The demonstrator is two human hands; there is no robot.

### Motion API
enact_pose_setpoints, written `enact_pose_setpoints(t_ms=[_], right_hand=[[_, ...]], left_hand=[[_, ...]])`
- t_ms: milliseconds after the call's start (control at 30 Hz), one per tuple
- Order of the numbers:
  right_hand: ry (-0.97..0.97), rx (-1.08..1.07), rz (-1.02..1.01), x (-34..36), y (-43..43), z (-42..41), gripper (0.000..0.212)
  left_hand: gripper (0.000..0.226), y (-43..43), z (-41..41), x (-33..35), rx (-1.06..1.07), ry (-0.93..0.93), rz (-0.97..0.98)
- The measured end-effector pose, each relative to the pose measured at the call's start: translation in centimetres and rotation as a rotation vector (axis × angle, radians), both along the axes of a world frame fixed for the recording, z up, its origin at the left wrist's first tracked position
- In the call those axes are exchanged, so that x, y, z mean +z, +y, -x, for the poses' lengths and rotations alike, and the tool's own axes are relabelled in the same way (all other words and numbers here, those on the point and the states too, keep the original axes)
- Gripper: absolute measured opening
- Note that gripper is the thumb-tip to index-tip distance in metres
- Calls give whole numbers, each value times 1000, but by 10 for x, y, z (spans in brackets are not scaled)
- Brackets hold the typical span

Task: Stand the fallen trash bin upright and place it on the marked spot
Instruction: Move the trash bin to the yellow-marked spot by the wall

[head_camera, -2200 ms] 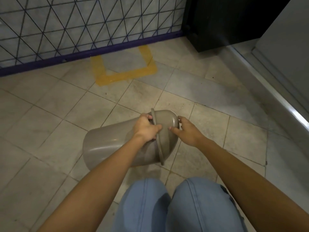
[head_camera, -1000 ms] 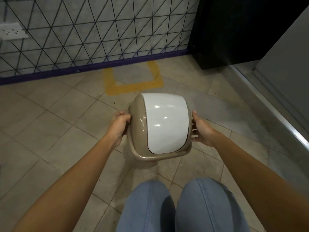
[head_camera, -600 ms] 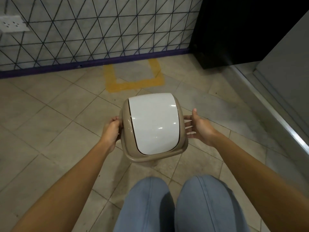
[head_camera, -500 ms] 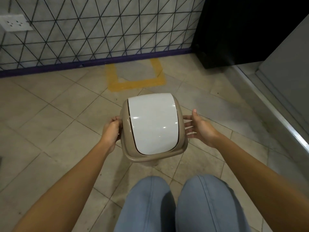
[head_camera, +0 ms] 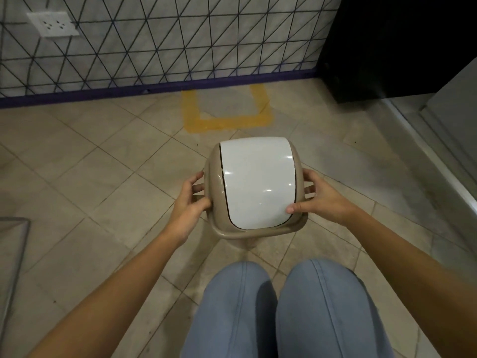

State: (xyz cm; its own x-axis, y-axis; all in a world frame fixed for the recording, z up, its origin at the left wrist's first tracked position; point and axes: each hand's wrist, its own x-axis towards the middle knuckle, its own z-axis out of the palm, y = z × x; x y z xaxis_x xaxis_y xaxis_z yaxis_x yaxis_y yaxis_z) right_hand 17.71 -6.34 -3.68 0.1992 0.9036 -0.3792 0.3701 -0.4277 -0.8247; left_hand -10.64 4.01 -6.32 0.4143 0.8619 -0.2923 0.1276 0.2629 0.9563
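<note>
Trash bin (head_camera: 254,187) upright, seen from above: beige plastic body and rim, rounded dome top, glossy white swing lid (head_camera: 256,182) filling most of the top, with small light glints on it. A dark seam runs along the lid's left and lower edges. Only a little of the body shows below the rim; whether the base touches the floor (head_camera: 98,177) cannot be told.

Left hand (head_camera: 189,200) clasps the left side of the rim, thumb on top, fingers curled around the side. Right hand (head_camera: 318,196) grips the right side, thumb pressed on the lid's lower right corner, fingers spread along the side. Both hold the bin firmly.

Bin sits over the beige tiled floor, just short of the marked spot (head_camera: 227,112), a yellow painted outline against the wall base; the outline's near edge lies just beyond the bin's far rim. Floor inside the outline is bare.

Around: wall (head_camera: 167,40) tiled with a dark triangle pattern, purple skirting (head_camera: 154,87) along its foot, white socket plate (head_camera: 53,24) upper left. Black cabinet (head_camera: 392,45) at upper right, close to the marked spot's right side. Metal threshold strip (head_camera: 438,161) runs down the right. Knees in blue jeans (head_camera: 281,311) at the bottom, near the bin.
</note>
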Motion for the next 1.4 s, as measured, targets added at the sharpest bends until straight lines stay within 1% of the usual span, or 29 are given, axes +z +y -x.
enact_pose_setpoints(t_ms=[67, 167, 267, 333, 633, 733, 800, 900, 1067, 1200, 1333, 1400], right_hand=[[-69, 37, 24, -2, 0, 1, 125], [-134, 86, 42, -4, -1, 2, 132], [-153, 96, 47, -5, -2, 0, 132], [-165, 91, 46, -5, -2, -1, 130], [-206, 33, 5, -4, 7, 1, 125], [-212, -21, -46, -7, 13, 6, 117], [-243, -52, -76, -9, 18, 8, 114], [-281, -79, -88, -12, 25, 12, 111], [-316, -109, -120, -14, 32, 12, 105], [-354, -90, -129, -13, 39, 8, 101], [-355, -38, -133, -9, 48, 3, 105], [-364, -35, -159, -6, 52, 1, 101]], left_hand=[[79, -7, 6, -1, -120, 4, -42], [96, -13, 11, -1, -263, 85, -94], [107, -11, 12, 1, -324, 99, -106], [110, -10, 10, 2, -341, 102, -110], [106, 8, 0, -1, -303, 99, -130], [99, 10, -6, -3, -207, 121, -147], [93, 10, -12, -4, -145, 186, -226], [97, 12, -20, -3, -78, 260, -290], [103, 14, -29, 0, -32, 273, -315], [103, 25, -36, 3, -60, 315, -344], [96, 35, -45, 6, -4, 379, -406], [95, 40, -50, 8, -4, 393, -413]])
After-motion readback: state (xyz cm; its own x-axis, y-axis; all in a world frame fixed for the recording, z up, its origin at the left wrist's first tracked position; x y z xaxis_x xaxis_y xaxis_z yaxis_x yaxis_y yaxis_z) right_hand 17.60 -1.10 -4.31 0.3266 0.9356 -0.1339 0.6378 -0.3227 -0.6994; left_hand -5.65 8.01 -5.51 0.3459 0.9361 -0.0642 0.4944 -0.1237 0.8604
